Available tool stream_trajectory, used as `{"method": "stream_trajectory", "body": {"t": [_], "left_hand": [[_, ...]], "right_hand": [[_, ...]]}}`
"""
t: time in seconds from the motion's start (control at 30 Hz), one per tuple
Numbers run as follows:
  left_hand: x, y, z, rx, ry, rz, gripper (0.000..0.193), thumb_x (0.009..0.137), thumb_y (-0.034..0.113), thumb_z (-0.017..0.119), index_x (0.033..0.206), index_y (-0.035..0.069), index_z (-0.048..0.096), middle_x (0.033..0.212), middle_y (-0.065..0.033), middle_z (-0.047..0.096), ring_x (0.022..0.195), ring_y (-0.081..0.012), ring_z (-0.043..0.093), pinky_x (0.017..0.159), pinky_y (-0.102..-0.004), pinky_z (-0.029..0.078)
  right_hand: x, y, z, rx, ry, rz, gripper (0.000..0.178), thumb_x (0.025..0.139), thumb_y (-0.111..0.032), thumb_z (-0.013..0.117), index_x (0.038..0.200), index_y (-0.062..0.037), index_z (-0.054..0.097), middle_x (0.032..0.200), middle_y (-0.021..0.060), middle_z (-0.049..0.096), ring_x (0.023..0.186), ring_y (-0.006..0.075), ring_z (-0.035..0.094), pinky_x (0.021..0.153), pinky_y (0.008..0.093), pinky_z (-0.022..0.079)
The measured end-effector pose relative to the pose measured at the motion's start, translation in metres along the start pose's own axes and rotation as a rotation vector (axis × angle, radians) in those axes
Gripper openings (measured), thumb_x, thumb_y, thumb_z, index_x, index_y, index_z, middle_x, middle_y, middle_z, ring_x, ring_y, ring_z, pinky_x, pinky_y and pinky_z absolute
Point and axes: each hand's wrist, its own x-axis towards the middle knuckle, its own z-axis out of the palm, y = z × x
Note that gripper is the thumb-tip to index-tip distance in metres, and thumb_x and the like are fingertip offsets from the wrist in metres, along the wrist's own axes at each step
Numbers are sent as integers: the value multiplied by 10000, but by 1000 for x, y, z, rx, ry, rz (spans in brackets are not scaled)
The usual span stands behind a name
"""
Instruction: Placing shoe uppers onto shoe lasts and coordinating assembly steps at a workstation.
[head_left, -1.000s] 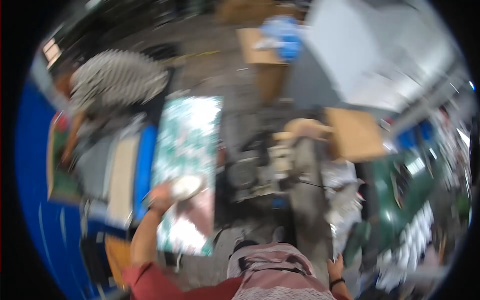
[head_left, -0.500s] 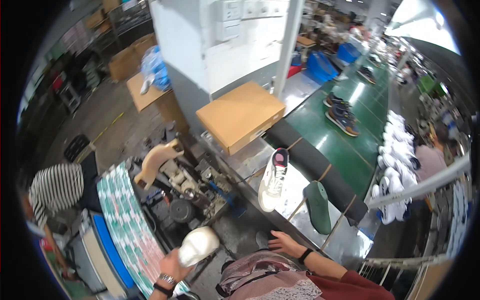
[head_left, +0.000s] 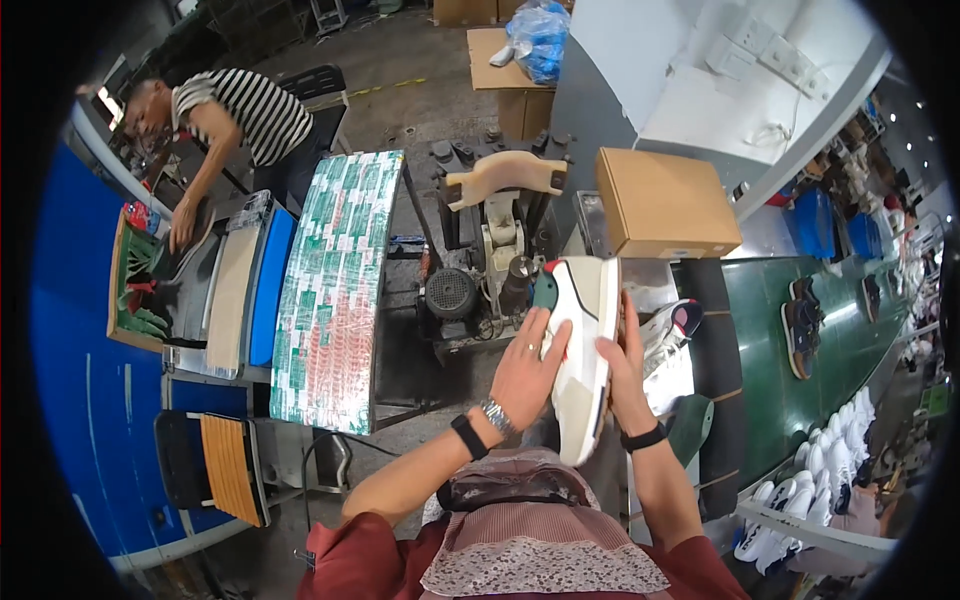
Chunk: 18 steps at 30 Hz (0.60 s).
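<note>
A white sneaker [head_left: 570,370] with a green and red heel is held up before my chest, tilted on its side with the sole edge facing right. My left hand [head_left: 528,376] grips its upper, fingers spread over the side. My right hand [head_left: 626,369] holds the sole side, thumb against the edge. Just beyond my right hand, a second white sneaker [head_left: 662,340] with a dark collar lies on the metal ledge. A dark green shoe last [head_left: 690,428] lies beside my right forearm, partly hidden by it.
A machine with a motor [head_left: 452,294] stands ahead; a cardboard box [head_left: 668,200] is right of it. At left is a table with a green-and-white patterned cover [head_left: 335,290]. A green conveyor [head_left: 770,340] carries dark shoes at right. A person in a striped top [head_left: 250,112] works far left.
The view has turned left. The white sneaker, earlier in my left hand at the lower left, is now before my chest. My right hand, earlier empty, now grips it too.
</note>
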Motion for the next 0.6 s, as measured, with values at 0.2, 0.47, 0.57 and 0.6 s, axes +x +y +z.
{"method": "stream_trajectory", "body": {"t": [0.2,0.47,0.57,0.6], "left_hand": [[25,-54,8,-149,180,-143,1074,667,-23,784,1571,-44,204,1472,-337,374,1339,-506,403,1121,-503,411],[31,-66,17,-342,274,-148,1045,748,52,766,1569,-90,135,1488,-328,377,1343,-497,401,1135,-506,383],[43,-71,22,-406,317,-170,1026,796,130,758,1568,-98,121,1481,-330,390,1337,-498,405,1137,-504,367],[46,-72,23,-428,332,-159,1017,803,138,753,1566,-100,124,1477,-335,394,1338,-497,408,1137,-505,362]], "right_hand": [[65,-25,62,-662,-44,-233,943,824,-218,726,1595,2,230,1326,313,596,1174,413,640,997,434,499],[81,-52,91,-1147,-70,-204,997,795,-336,728,1596,-7,234,1203,338,619,1100,496,625,959,503,503],[97,-59,98,-1232,-99,-170,993,800,-331,730,1594,5,238,1215,342,621,1121,486,620,970,498,494],[102,-60,100,-1247,-94,-182,993,801,-338,728,1596,1,236,1216,340,620,1119,483,620,968,501,493]]}}
